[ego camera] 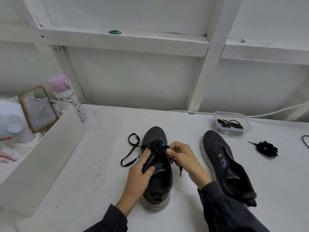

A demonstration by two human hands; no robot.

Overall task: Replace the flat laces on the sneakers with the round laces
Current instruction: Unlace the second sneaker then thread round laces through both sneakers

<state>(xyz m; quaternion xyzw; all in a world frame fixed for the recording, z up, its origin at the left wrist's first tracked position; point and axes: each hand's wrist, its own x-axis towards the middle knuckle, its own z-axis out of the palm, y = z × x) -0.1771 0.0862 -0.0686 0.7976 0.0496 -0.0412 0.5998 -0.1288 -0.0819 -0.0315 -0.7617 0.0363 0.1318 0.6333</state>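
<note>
Table [103, 164]: laced sneaker [154, 134], unlaced sneaker [215, 143], tub [234, 133], lace bundle [266, 149].

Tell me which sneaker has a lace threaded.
The middle sneaker, gripped by the left hand: the right hand pinches its flat lace. The right sneaker has bare eyelets.

Soft even daylight, wide-angle edge distortion

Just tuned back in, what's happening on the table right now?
A person is working on the middle sneaker. The left hand grips its tongue, and the right hand pinches the flat lace at the eyelets. One end of that lace trails loose on the table. The other sneaker lies to the right with no lace. A lace bundle lies beyond it, and more laces sit in a clear tub.
</note>
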